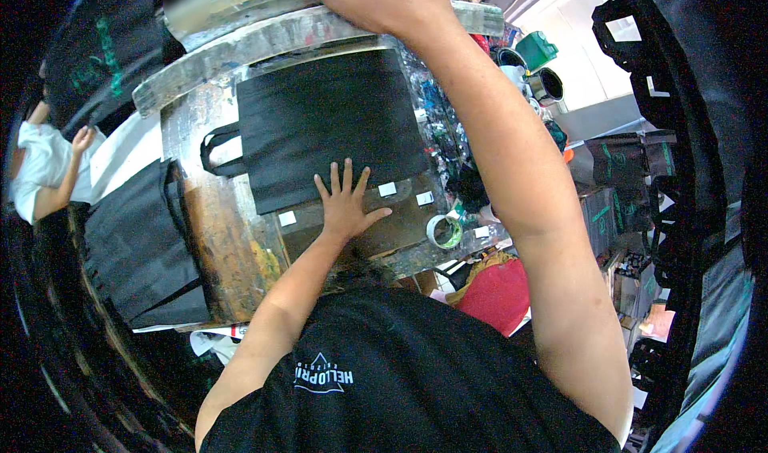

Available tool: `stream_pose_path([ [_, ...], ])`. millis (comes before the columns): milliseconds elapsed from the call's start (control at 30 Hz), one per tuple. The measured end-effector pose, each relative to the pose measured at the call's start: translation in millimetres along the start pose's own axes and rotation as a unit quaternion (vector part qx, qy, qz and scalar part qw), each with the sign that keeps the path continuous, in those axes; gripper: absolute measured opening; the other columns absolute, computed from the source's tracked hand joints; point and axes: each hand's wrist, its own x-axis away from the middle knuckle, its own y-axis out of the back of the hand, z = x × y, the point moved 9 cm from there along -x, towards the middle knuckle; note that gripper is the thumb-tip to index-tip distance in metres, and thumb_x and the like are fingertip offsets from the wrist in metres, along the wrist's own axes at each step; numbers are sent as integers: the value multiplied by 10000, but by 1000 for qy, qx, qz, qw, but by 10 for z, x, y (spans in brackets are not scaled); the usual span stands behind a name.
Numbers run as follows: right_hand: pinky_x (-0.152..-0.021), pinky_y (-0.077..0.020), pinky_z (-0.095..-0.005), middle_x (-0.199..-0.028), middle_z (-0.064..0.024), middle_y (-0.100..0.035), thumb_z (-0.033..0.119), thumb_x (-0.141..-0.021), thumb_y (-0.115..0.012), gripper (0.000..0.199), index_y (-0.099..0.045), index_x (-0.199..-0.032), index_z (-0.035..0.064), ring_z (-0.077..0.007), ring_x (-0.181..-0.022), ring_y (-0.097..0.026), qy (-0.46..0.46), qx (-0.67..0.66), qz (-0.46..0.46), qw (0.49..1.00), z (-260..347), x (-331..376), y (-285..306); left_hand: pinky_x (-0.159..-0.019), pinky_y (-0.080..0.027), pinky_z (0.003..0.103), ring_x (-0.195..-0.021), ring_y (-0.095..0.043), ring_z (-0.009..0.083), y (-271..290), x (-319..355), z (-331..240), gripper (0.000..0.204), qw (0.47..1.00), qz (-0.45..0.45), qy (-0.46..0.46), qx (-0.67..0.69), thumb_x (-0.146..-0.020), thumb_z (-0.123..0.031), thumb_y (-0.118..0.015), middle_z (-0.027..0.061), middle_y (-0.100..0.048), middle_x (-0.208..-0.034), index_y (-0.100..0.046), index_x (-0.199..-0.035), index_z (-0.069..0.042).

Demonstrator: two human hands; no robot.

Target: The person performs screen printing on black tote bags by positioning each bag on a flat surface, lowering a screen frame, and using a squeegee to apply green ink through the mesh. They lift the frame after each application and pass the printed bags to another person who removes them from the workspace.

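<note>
Black fabric fills the middle of the frame: a flat tote bag lies spread on a paint-stained wooden board, its long axis running left to right with a slight tilt, the handles pointing toward the left edge of the frame and the closed bottom toward the right. The left hand presses down at the bag's lower edge, centre frame, fingers splayed wide and flat, gripping nothing, fingertips on the cloth and palm on the board. The right hand reaches to the top of the frame and rests over the edge of a grey, paint-smeared screen frame tilted above the bag; its fingers curl over the far side, so how tightly they close I cannot tell. Small white tabs sit just below the bag. A roll of tape lies right of the left hand. A stack of black bags waits at lower left, and paint tubs stand at upper right.
</note>
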Motion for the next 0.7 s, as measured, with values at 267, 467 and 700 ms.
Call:
stream_pose_path([
  [267,-903,-471,-567,-828,-210,-720,672,-940,-525,687,-702,-768,31,-395,-863,-689,14,10,-14,1000,89,72,47,-1166,24,749,-1561,-103,453,-2,118,-22,1122,1000,9,15,-10,-759,-922,-485,206,-188,-1691,-386,-1591,-175],
  [467,-888,-448,-549,-893,-164,-733,669,-940,-517,614,-721,-956,91,-352,-910,-701,46,44,-29,998,71,242,-105,-1205,-306,549,-1443,-417,420,1656,8,831,1040,942,-121,93,299,-822,-778,-633,234,-356,-1615,-404,-1555,-77],
  [700,-901,-391,-538,-1140,-105,-628,321,-788,-799,561,-555,-1251,118,-316,-1104,-585,54,33,216,974,282,1831,-742,-1176,-355,591,-1458,-388,400,2198,934,818,1230,448,-168,177,860,-809,-933,-401,248,-292,-1619,-166,-1611,-29],
])
